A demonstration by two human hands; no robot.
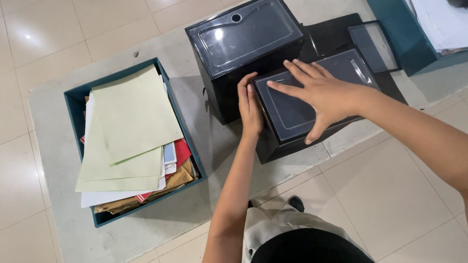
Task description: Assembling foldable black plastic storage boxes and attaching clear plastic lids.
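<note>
A black box with a clear lid (pixel 297 117) stands on a low grey slab (pixel 58 135). My right hand (pixel 323 95) lies flat on its lid, fingers spread. My left hand (pixel 250 110) presses against the box's left side, fingers straight and pointing away from me. A second, larger black box with a clear lid (pixel 245 37) stands just behind and to the left, close to the first one.
A teal tray (pixel 77 102) full of pale green folders and mixed papers sits at the left. Another teal tray (pixel 393 16) with white papers is at the top right. A loose clear-panelled lid (pixel 373 47) lies behind the boxes. Beige floor tiles surround the slab.
</note>
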